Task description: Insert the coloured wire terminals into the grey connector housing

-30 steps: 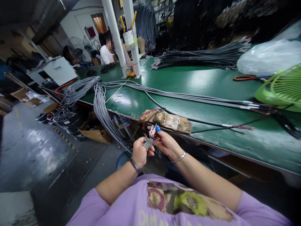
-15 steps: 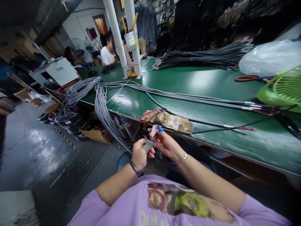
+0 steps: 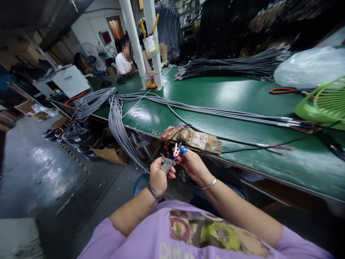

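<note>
My left hand [image 3: 159,176] is closed, with a grey cover on its thumb, around a bunch of thin coloured wires [image 3: 167,157] that fan out above the fingers. Close beside it, my right hand [image 3: 194,166] has its fingers drawn together at the right side of the same wires. A blue cover [image 3: 183,149] sits on one right fingertip, and a small pale pink piece [image 3: 176,149] shows beside it; whether it is worn or held is unclear. Just beyond the hands, at the bench edge, lies a taped wooden block [image 3: 198,139] with orange and red wires at its left end.
Long grey cables [image 3: 188,106] cross the green bench [image 3: 231,93], and a bundle [image 3: 118,118] hangs over its front edge. Black cables [image 3: 231,64] lie at the back. A green fan [image 3: 326,99] stands at right. Another person [image 3: 123,62] sits beyond the white posts [image 3: 134,39].
My left hand has turned slightly and shifted a little left, and the wires are more spread. The pink piece beside the right fingertip now looks narrower and more upright.
</note>
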`<move>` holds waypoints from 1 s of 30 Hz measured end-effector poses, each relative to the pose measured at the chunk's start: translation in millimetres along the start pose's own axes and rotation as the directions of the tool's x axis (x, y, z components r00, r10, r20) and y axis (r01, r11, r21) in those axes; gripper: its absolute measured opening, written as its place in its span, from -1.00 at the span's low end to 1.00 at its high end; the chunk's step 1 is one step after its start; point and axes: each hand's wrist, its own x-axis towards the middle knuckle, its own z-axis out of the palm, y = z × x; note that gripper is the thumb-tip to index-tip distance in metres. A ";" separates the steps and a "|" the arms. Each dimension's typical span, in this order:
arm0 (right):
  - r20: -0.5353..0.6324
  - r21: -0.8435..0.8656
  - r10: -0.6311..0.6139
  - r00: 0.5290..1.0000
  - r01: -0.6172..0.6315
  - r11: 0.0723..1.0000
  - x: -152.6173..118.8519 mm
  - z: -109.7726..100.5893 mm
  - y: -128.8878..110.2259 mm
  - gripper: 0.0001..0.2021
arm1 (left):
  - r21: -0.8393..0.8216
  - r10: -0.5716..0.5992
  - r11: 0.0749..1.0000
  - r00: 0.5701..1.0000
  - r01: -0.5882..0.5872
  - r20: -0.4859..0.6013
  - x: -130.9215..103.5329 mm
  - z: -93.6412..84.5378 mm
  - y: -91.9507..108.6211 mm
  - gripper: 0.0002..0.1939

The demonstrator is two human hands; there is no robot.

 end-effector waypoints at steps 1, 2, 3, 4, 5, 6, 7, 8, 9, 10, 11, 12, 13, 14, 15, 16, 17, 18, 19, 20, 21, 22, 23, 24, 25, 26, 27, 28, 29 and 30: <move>-0.026 -0.050 -0.060 0.998 0.059 0.997 -0.4 -0.3 1.8 -0.64 | 0.003 0.000 1.000 1.000 0.000 -0.002 0.3 0.2 -0.2 -0.67; -0.034 -0.086 -0.096 0.995 0.093 0.992 -0.4 -0.2 3.0 -0.61 | 0.009 0.001 1.000 1.000 -0.001 -0.004 0.5 0.6 -0.7 -0.67; -0.027 -0.095 -0.103 0.994 0.100 0.990 0.0 0.1 3.7 -0.58 | 0.017 0.002 1.000 1.000 -0.002 -0.006 0.9 1.1 -1.5 -0.67; -0.006 -0.077 -0.082 0.997 0.082 0.994 0.9 0.7 3.7 -0.56 | 0.024 0.003 1.000 1.000 -0.003 -0.008 1.3 1.7 -2.5 -0.67; 0.028 -0.040 -0.042 0.999 0.043 0.998 2.1 1.5 3.3 -0.56 | 0.029 0.003 1.000 1.000 -0.002 -0.010 1.9 2.4 -3.6 -0.67; 0.066 0.005 0.003 0.998 -0.004 1.000 3.6 2.2 2.7 -0.56 | 0.031 0.002 1.000 1.000 -0.002 -0.011 2.6 3.1 -4.8 -0.68; 0.101 0.046 0.044 0.994 -0.049 0.998 5.3 2.9 2.1 -0.57 | 0.031 0.001 1.000 1.000 -0.001 -0.013 3.3 3.9 -5.9 -0.68; 0.127 0.081 0.074 0.989 -0.085 0.993 7.1 3.4 1.6 -0.58 | 0.029 0.000 1.000 1.000 0.001 -0.015 4.1 4.6 -7.0 -0.68; 0.141 0.108 0.092 0.986 -0.108 0.988 8.9 3.8 1.4 -0.59 | 0.028 -0.002 1.000 1.000 0.002 -0.018 4.8 5.2 -8.1 -0.68; 0.145 0.128 0.100 0.984 -0.119 0.985 10.5 4.1 1.5 -0.60 | 0.029 -0.004 1.000 1.000 0.004 -0.020 5.5 5.7 -9.0 -0.68; 0.137 0.143 0.099 0.986 -0.119 0.983 11.9 4.3 2.0 -0.61 | 0.031 -0.006 1.000 1.000 0.006 -0.020 6.0 6.0 -9.9 -0.69; 0.122 0.156 0.094 0.988 -0.112 0.981 12.9 4.6 2.5 -0.62 | 0.034 -0.007 0.999 1.000 0.008 -0.019 6.3 6.2 -10.7 -0.69; 0.108 0.166 0.090 0.990 -0.107 0.980 13.5 5.1 3.2 -0.62 | 0.038 -0.009 0.999 1.000 0.010 -0.018 6.4 6.3 -11.4 -0.69; 0.098 0.174 0.090 0.991 -0.106 0.979 13.7 5.6 3.7 -0.63 | 0.043 -0.012 0.999 1.000 0.012 -0.016 6.4 6.3 -12.0 -0.68; 0.097 0.179 0.092 0.991 -0.109 0.978 13.4 6.2 4.0 -0.63 | 0.048 -0.013 0.999 1.000 0.014 -0.014 6.2 6.3 -12.3 -0.68; 0.103 0.184 0.098 0.990 -0.116 0.976 12.8 6.8 3.9 -0.62 | 0.052 -0.014 0.999 1.000 0.014 -0.012 5.9 6.1 -12.3 -0.68; 0.116 0.187 0.106 0.988 -0.127 0.974 11.8 7.1 3.6 -0.61 | 0.055 -0.013 0.998 1.000 0.014 -0.010 5.5 5.8 -12.0 -0.68; 0.130 0.188 0.117 0.985 -0.141 0.972 10.5 6.9 3.0 -0.61 | 0.056 -0.011 0.998 1.000 0.012 -0.007 5.0 5.4 -11.5 -0.69; 0.143 0.188 0.132 0.981 -0.158 0.969 8.9 6.2 2.1 -0.59 | 0.056 -0.009 0.998 1.000 0.009 -0.004 4.5 4.8 -10.7 -0.69; 0.154 0.186 0.149 0.977 -0.177 0.967 7.0 4.8 1.2 -0.58 | 0.054 -0.004 0.999 1.000 0.004 -0.002 4.0 4.1 -9.9 -0.69; 0.163 0.178 0.169 0.972 -0.197 0.964 4.8 2.7 0.2 -0.57 | 0.051 -0.001 0.999 1.000 0.001 0.000 3.5 3.1 -9.2 -0.69; 0.174 0.161 0.190 0.966 -0.218 0.963 2.3 0.0 -0.7 -0.55 | 0.049 0.000 0.999 1.000 0.000 0.000 2.8 2.0 -8.8 -0.69; 0.185 0.134 0.210 0.960 -0.236 0.962 -0.5 -3.2 -1.4 -0.54 | 0.047 0.002 0.999 1.000 -0.002 -0.001 2.1 0.7 -8.9 -0.69; 0.198 0.095 0.229 0.953 -0.251 0.963 -3.6 -6.4 -2.0 -0.52 | 0.048 0.004 0.999 1.000 -0.004 0.000 1.3 -0.7 -9.6 -0.69; 0.209 0.048 0.240 0.948 -0.255 0.966 -7.1 -9.5 -2.4 -0.51 | 0.051 0.006 0.999 1.000 -0.006 0.004 0.4 -2.2 -10.7 -0.69; 0.216 -0.006 0.240 0.946 -0.245 0.970 -10.8 -12.0 -2.7 -0.51 | 0.057 0.007 0.998 1.000 -0.008 0.011 -0.5 -3.6 -12.3 -0.69; 0.220 -0.063 0.228 0.948 -0.220 0.974 -14.5 -13.9 -3.0 -0.53 | 0.065 0.008 0.998 1.000 -0.009 0.020 -1.4 -5.0 -14.1 -0.69; 0.219 -0.121 0.202 0.955 -0.179 0.976 -18.2 -15.0 -3.5 -0.57 | 0.075 0.009 0.997 1.000 -0.011 0.030 -2.2 -6.2 -16.0 -0.68; 0.213 -0.178 0.162 0.964 -0.125 0.976 -21.7 -15.4 -4.2 -0.62 | 0.088 0.008 0.996 0.999 -0.012 0.044 -2.9 -7.2 -17.7 -0.68; 0.203 -0.233 0.114 0.973 -0.065 0.970 -24.6 -15.1 -5.2 -0.66 | 0.104 0.003 0.995 0.998 -0.009 0.060 -3.5 -8.0 -19.0 -0.67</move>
